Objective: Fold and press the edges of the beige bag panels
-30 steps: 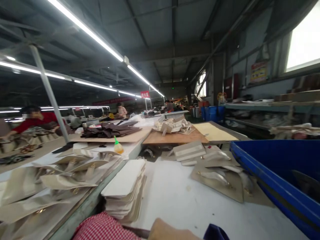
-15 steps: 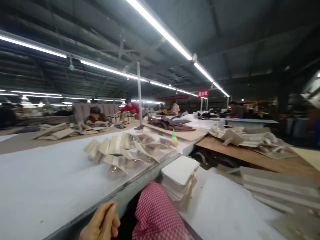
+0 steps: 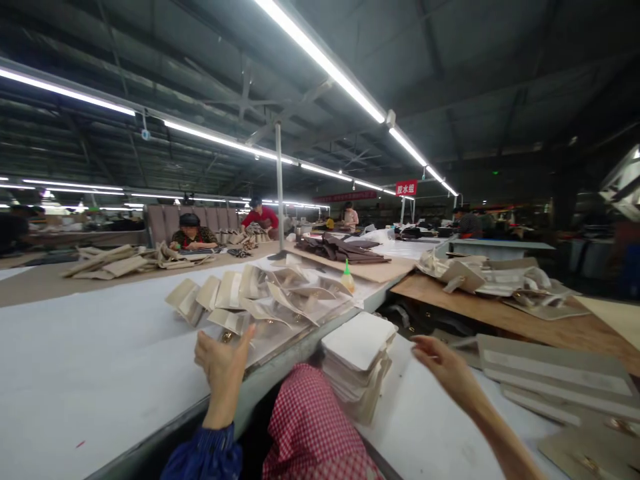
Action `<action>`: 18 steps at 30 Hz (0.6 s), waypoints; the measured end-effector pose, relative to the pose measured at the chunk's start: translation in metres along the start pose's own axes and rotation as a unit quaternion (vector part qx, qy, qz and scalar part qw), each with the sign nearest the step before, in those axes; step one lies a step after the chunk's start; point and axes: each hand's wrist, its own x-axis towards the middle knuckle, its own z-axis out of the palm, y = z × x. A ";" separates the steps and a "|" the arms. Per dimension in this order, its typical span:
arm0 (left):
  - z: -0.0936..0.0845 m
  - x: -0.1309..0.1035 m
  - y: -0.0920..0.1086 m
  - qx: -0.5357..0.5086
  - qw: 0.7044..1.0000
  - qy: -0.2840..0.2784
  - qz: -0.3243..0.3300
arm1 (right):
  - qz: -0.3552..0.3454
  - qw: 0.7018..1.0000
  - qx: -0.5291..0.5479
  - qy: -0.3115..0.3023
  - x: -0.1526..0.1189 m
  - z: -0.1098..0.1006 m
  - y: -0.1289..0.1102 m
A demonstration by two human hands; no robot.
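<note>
My left hand [image 3: 223,363] is raised with fingers apart, just in front of a spread of cream folded pieces with gold clasps [image 3: 260,300] on the long white table [image 3: 90,360]. It holds nothing. My right hand [image 3: 443,367] reaches out open over the right white surface, beside a stack of white flat pieces [image 3: 357,360], touching nothing. A red checked cloth [image 3: 313,427] lies between my arms.
Grey flat panels [image 3: 555,373] lie at right. A small glue bottle [image 3: 348,277] stands behind the cream pieces. Dark pieces [image 3: 345,250] sit on a wooden board, more pale parts [image 3: 495,277] on another. Several people work at far tables [image 3: 190,233]. A metal post [image 3: 279,187] rises mid-table.
The view swung left from the blue bin to the long table. Both my hands have risen into view; the left hand lifted from the table edge toward the cream pieces.
</note>
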 end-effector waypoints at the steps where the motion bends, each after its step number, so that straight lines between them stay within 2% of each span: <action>1: 0.003 0.003 -0.001 0.014 1.000 0.002 -0.010 | -0.027 0.999 -0.010 -0.039 -0.001 0.008 0.000; 4: 0.001 0.016 -0.013 0.038 0.999 -0.008 -0.031 | -0.110 0.984 -0.037 -0.137 0.007 0.043 -0.004; 6: -0.006 0.028 -0.023 0.040 0.998 -0.032 -0.036 | -0.139 0.974 -0.051 -0.169 0.015 0.060 -0.005; 8: -0.013 0.040 -0.033 0.035 0.998 -0.049 -0.035 | -0.157 0.969 -0.055 -0.184 0.021 0.065 -0.002; 11: -0.017 0.058 -0.040 0.030 0.998 -0.046 -0.041 | -0.180 0.965 -0.046 -0.185 0.029 0.060 0.003; 15: -0.017 0.074 -0.039 0.041 0.997 -0.034 -0.064 | -0.200 0.966 -0.013 -0.165 0.035 0.054 0.002; 18: -0.021 0.076 -0.038 0.057 0.995 -0.028 -0.078 | -0.186 0.977 0.015 -0.102 0.035 0.052 -0.001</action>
